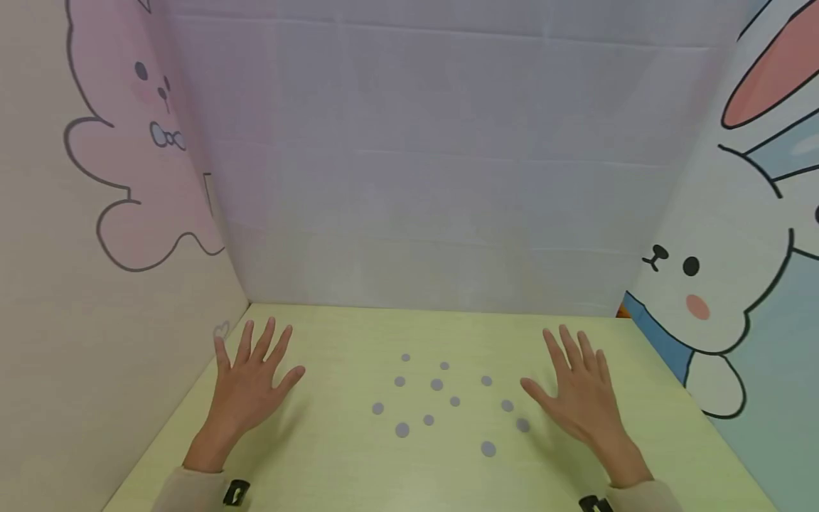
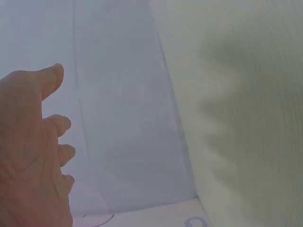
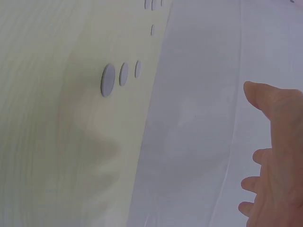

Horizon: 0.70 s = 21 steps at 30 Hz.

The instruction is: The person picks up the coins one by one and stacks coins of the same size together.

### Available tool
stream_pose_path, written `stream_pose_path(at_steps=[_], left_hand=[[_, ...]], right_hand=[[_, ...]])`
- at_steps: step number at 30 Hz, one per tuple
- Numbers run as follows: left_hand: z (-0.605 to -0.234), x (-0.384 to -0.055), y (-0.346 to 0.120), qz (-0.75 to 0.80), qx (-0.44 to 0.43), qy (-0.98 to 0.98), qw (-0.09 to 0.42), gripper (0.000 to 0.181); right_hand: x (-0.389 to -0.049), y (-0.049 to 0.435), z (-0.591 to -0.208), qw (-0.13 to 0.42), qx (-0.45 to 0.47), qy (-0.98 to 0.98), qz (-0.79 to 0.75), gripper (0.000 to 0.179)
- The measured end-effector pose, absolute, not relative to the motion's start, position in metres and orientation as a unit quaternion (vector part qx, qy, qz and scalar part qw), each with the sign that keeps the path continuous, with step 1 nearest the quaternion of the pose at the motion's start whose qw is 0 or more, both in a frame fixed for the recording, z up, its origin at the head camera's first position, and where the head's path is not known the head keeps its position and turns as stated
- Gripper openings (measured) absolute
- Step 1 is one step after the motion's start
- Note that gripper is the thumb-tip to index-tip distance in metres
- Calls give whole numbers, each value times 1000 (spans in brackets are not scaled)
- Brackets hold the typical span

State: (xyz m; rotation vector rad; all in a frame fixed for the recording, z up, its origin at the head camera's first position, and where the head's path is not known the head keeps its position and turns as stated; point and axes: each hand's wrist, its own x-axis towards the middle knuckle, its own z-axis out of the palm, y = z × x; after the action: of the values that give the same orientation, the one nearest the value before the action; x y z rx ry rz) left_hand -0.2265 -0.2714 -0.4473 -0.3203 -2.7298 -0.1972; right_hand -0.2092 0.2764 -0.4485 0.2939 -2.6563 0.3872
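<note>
Several small grey discs [image 1: 437, 385] lie scattered over the middle of the pale yellow table [image 1: 333, 462]. To their left, my left hand [image 1: 246, 391] is held with fingers spread and holds nothing. On the other side my right hand [image 1: 582, 398] is spread the same way, also holding nothing. The disc nearest to it is a grey disc [image 1: 522, 425] just left of the wrist. In the right wrist view, shadows of the fingers fall on the table beside a grey disc [image 3: 108, 80]. Both hands appear raised above the tabletop.
A pale sheet [image 1: 435, 178] forms the back wall behind the table. The left wall carries a pink cartoon animal [image 1: 128, 142], and the right wall a white cartoon rabbit [image 1: 723, 299]. Each sleeve has a black band or strap [image 1: 237, 492] near the wrist.
</note>
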Motion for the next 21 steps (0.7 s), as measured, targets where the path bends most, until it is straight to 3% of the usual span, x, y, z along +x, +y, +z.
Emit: stream_pose_path(at_steps=[21], left_hand=[[-452, -228, -253, -177, -138, -964, 140, 80]], right_hand=[[-220, 227, -445, 181, 133, -947, 229, 85]])
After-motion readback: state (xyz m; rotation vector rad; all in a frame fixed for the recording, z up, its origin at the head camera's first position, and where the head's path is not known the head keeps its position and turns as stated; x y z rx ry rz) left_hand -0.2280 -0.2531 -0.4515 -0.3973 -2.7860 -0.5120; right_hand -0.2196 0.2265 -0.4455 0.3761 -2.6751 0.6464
